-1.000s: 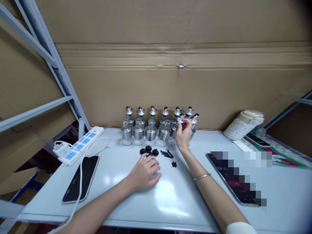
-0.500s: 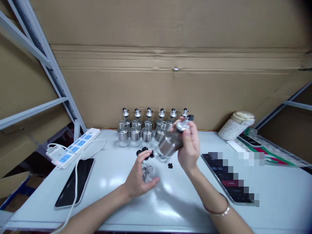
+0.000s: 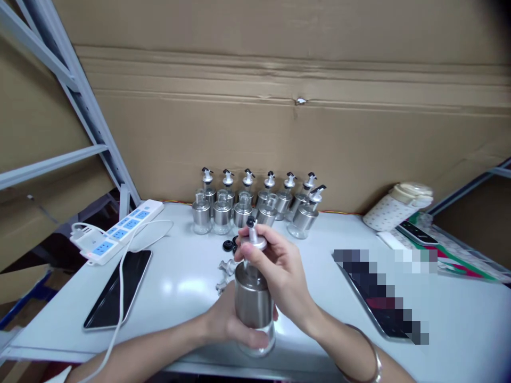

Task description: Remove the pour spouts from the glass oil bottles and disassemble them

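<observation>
A glass bottle with a brushed-metal sleeve (image 3: 254, 300) stands upright near the front of the table. My left hand (image 3: 231, 324) is closed around its lower part, with the thumb across the clear glass base. At the top, my right hand (image 3: 281, 266) pinches the silver pourer spout (image 3: 257, 242), which has a black tip; its fingers partly hide the bottle's neck. Several loose silver spouts (image 3: 227, 267) lie left of the bottle. Behind them are black round caps (image 3: 228, 245), partly covered by my right hand.
Sleeved bottles without spouts (image 3: 222, 214) form a front row, with a spouted bottle (image 3: 304, 218) at its right. Several spouted bottles (image 3: 283, 199) stand behind. A power strip (image 3: 123, 231) and phone (image 3: 120, 292) lie left, another phone (image 3: 375, 303) and a tumbler (image 3: 395, 207) right.
The spouted bottle, tilted in my right hand before, is now upright and lower, nearer me. My left hand has gone from open to gripping its base. My right fingers have moved up onto the spout.
</observation>
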Available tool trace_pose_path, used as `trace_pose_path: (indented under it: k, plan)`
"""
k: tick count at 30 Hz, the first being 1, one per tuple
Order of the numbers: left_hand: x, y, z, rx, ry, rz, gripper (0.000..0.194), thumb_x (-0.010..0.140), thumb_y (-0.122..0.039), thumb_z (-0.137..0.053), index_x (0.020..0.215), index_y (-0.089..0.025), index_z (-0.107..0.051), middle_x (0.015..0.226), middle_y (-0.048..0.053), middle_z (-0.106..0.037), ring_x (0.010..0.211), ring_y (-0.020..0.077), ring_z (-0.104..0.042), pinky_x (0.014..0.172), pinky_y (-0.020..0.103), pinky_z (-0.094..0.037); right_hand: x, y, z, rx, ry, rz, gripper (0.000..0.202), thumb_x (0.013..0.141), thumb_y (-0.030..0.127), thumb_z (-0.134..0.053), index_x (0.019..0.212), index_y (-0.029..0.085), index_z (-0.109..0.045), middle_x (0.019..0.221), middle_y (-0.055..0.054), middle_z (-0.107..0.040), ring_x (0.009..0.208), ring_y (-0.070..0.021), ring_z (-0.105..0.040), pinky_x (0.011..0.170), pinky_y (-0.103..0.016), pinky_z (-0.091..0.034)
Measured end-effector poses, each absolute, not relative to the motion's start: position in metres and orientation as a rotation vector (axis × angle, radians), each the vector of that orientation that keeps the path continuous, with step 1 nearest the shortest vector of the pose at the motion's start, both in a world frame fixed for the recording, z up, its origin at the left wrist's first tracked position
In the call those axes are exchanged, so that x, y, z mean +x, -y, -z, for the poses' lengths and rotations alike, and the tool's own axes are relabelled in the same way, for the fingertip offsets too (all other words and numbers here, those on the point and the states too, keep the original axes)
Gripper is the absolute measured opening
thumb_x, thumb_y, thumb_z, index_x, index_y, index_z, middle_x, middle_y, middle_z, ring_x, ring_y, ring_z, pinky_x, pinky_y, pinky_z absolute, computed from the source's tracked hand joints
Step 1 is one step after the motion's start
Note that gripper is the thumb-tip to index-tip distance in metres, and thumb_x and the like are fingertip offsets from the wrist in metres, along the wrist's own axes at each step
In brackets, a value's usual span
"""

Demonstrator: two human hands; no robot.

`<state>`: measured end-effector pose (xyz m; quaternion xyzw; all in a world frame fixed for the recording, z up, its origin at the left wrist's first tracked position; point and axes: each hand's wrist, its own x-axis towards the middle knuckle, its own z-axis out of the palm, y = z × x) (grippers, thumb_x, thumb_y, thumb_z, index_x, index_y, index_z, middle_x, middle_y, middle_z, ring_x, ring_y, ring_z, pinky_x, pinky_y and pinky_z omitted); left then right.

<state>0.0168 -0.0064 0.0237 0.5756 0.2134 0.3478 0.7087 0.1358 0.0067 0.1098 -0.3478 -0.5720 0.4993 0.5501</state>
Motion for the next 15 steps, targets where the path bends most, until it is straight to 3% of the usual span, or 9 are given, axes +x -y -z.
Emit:
trace_pose_path:
  k: [6, 9, 15]
  plan:
    - [0.014, -0.004, 0.000, 0.734, 0.031, -0.373, 0.060, 0.043, -0.024, -0.083, 0.098, -0.013, -0.060, 0.078, 0.004, -0.066, 0.070, 0.0176, -0.062, 0.067, 0.029, -0.048, 0.141, -0.019, -0.110, -0.545, 1.127, -1.489, 0.021, 0.075, 0.036, -0.070, 0.085, 0.019, -0.063, 0.075, 0.001, -0.063, 0.061, -0.0097, -0.062, 0.060, -0.023, -0.049]
    - [0.014, -0.007, 0.018, 0.678, 0.156, -0.215, 0.057, 0.045, -0.026, -0.079, 0.096, -0.014, -0.057, 0.072, 0.003, -0.065, 0.064, 0.0198, -0.063, 0.067, 0.035, -0.048, 0.139, -0.021, -0.112, -0.409, 1.063, -1.564, 0.020, 0.076, 0.035, -0.070, 0.087, 0.019, -0.065, 0.081, 0.000, -0.063, 0.067, -0.0095, -0.064, 0.064, -0.022, -0.051]
    - [0.015, -0.007, 0.015, 0.701, 0.139, -0.241, 0.059, 0.045, -0.023, -0.077, 0.099, -0.015, -0.054, 0.076, 0.002, -0.064, 0.068, 0.0187, -0.062, 0.069, 0.034, -0.048, 0.133, -0.020, -0.107, -0.283, 0.955, -1.620, 0.023, 0.080, 0.039, -0.066, 0.091, 0.019, -0.063, 0.080, 0.001, -0.059, 0.060, -0.0050, -0.057, 0.056, -0.016, -0.049]
